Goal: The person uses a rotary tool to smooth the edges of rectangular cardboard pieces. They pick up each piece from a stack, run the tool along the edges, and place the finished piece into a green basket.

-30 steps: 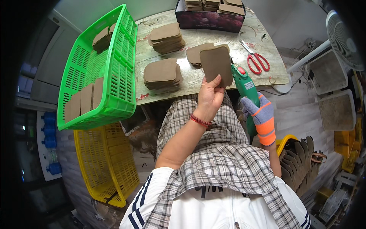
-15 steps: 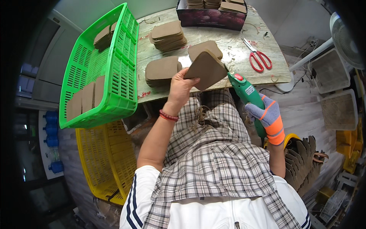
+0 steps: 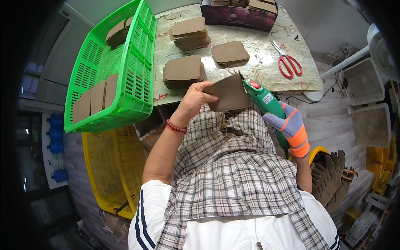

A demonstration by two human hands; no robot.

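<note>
While a green plastic crate [image 3: 128, 58] flanks the surface [image 3: 266, 71], brown pad stacks [image 3: 182, 68], then red-handled scissors [image 3: 286, 56], lie rightward. Over your lap [image 3: 208, 137], your left hand [image 3: 195, 100] pinches a rounded brown pad [image 3: 229, 96]; your gloved right hand [image 3: 293, 123] grips a green electric cutter [image 3: 265, 99] at the pad's right edge.

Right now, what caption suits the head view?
Left fingers hold flat brown rounded piece; gloved right fingers grip green handheld tool.

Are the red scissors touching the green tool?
Apart. The head view shows a strip of tabletop between the red scissors and the green tool.
</note>
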